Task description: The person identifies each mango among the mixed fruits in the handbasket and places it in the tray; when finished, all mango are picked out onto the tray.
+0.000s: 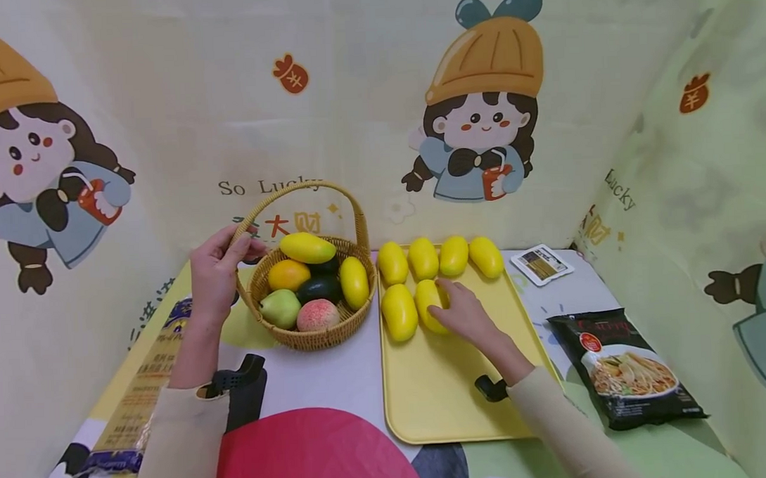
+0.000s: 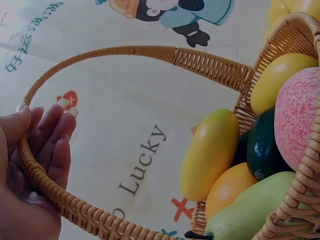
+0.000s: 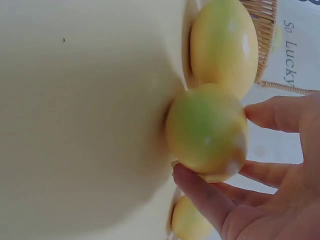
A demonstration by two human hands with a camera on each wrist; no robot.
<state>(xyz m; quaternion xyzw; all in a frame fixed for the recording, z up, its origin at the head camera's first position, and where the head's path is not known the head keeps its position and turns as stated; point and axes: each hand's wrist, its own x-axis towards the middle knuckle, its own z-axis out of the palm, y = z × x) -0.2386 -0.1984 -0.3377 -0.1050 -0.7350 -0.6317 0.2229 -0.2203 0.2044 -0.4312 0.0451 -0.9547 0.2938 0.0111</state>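
Observation:
My left hand (image 1: 212,273) holds the handle (image 2: 90,55) of a wicker basket (image 1: 320,340) at its left side, the thumb against the cane. Inside the basket lie two yellow mangoes (image 1: 307,248), an orange (image 1: 288,275), a green pear (image 1: 280,309), a pink peach (image 1: 318,315) and dark avocados (image 1: 318,288). On the yellow tray (image 1: 452,405), my right hand (image 1: 466,310) has its thumb and fingers around a mango (image 3: 205,130), the right one of the front row. Another mango (image 1: 399,313) lies just left of it, and several mangoes (image 1: 454,256) line the tray's back edge.
Right of the tray are a small white packet (image 1: 541,264) and a black noodle bag (image 1: 628,371). A long pasta packet (image 1: 135,388) lies at the far left, partly behind the left forearm. A printed cloth wall (image 1: 359,113) rises behind the table.

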